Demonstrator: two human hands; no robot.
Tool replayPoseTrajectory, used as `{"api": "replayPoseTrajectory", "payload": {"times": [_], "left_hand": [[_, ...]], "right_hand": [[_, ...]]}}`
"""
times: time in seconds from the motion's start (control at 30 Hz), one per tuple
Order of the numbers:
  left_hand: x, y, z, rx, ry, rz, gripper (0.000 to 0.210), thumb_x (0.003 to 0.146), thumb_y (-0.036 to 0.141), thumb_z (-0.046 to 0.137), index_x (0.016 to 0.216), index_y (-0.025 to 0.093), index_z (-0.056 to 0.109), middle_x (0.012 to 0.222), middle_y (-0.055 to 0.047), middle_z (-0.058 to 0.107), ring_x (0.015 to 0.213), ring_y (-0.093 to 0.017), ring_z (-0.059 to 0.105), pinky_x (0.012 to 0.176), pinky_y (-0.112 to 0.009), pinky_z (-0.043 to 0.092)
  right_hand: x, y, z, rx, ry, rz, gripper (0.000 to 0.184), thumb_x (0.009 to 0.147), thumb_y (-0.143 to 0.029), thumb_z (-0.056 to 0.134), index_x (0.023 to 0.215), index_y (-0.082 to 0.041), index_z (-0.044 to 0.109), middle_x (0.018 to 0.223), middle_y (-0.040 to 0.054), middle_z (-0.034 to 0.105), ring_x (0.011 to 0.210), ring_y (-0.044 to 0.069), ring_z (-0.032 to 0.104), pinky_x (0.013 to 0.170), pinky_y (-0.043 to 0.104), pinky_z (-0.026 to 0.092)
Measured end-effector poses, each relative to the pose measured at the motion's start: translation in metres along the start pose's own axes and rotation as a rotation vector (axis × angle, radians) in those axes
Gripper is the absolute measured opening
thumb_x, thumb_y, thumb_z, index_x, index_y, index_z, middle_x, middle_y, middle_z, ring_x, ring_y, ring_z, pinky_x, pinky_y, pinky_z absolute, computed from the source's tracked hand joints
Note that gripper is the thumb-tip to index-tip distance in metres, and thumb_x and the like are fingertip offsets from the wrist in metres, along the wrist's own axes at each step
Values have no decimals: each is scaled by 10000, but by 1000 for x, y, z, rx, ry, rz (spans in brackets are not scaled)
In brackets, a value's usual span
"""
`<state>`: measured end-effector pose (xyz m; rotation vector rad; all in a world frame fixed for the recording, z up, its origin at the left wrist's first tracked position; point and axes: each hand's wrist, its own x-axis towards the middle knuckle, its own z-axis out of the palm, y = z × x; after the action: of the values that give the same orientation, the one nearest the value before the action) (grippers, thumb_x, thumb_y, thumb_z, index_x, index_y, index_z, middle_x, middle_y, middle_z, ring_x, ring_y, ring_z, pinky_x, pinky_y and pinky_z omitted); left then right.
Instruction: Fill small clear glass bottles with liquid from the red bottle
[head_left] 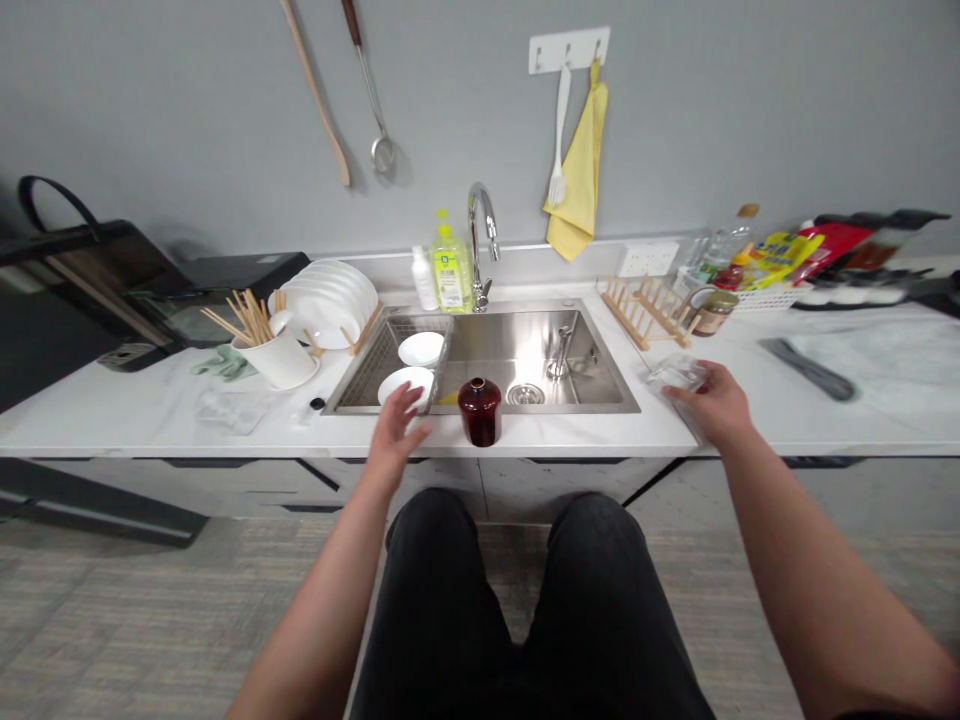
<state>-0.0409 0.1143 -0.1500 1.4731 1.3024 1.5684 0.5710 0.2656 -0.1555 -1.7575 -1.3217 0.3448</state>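
Two bare hands are extended over a white desk (pixel 562 432), where a dark red bottle (pixel 480 415) is stood upright and unheld at the front edge, just before the sink (pixel 495 345). The left hand (pixel 394 430) is held with fingers spread, near the bottle but apart from it; by the right hand (pixel 718 405), a clear plastic piece (pixel 672 371) is pinched, as it appears, between thumb and fingers. The work is judged to be at an early stage: the bottle is set in place, its narrow mouth left uncovered, with no top yet fitted. Still to be dealt with, it seems, is the plastic piece, whose shape is blurred and partly covered by the fingers. The nearer of two white bowls (pixel 421 348) in a wire basket (pixel 382 355) is partly blocked by the left hand. The bottle's contents cannot be made out, nor can a small black object (pixel 317 404) at left be identified. Farther back, white plates (pixel 337 295) are racked to the left of a soap bottle (pixel 450 275) and tap (pixel 482 215). On the wall, a wooden utensil (pixel 319 95) and a strainer (pixel 382 155) are cut off above.
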Motion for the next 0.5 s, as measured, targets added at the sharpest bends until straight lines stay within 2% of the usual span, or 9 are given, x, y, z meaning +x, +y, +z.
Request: {"api": "replayPoseTrajectory", "payload": {"times": [0.07,0.13,0.17,0.23,0.33,0.4,0.5], "left_hand": [[2,-3,-53,160,261,-31,764,877,524,874,1540,283,581,1563,-186,700,1536,-387,648,1255,-580,535],[6,-5,-106,471,442,-80,645,910,532,820,1458,248,632,1487,-185,722,1450,-399,689,1212,-592,560],[8,-6,-128,640,487,-109,624,905,528,806,1431,233,649,1461,-192,722,1432,-422,685,1215,-619,551],[13,-5,-162,918,466,-111,641,887,505,775,1436,199,650,1483,-222,686,1495,-475,615,1303,-663,454],[17,-5,-185,1085,411,-152,728,830,461,766,1471,143,630,1509,-276,647,1521,-543,563,1315,-682,416],[20,-5,-186,1101,422,-249,779,814,457,769,1492,106,616,1480,-299,667,1472,-562,600,1257,-677,464],[27,-7,-182,1114,431,-377,848,842,500,767,1546,65,582,1444,-306,713,1430,-545,646,1184,-623,512]], "right_hand": [[1,4,0,7,3,-3,876,597,-669,989,1293,-241,676,943,101,706,799,322,624,804,551,522],[2,6,0,19,20,4,890,582,-677,991,1296,-251,673,941,84,697,807,320,632,818,552,535],[1,6,0,24,30,7,889,578,-677,993,1296,-261,674,938,75,691,811,322,636,829,558,542],[-1,5,-1,32,44,7,868,580,-664,999,1287,-281,674,943,80,693,823,337,644,846,576,550],[-5,0,-2,50,65,-1,821,602,-607,1003,1277,-285,666,1063,149,738,866,365,657,872,601,550],[-7,-3,-3,46,74,7,824,604,-564,1003,1298,-272,670,1176,187,756,907,369,666,901,594,548],[-9,-5,-2,11,69,26,864,622,-528,1006,1377,-246,692,1258,189,765,971,346,675,942,540,543]]}}
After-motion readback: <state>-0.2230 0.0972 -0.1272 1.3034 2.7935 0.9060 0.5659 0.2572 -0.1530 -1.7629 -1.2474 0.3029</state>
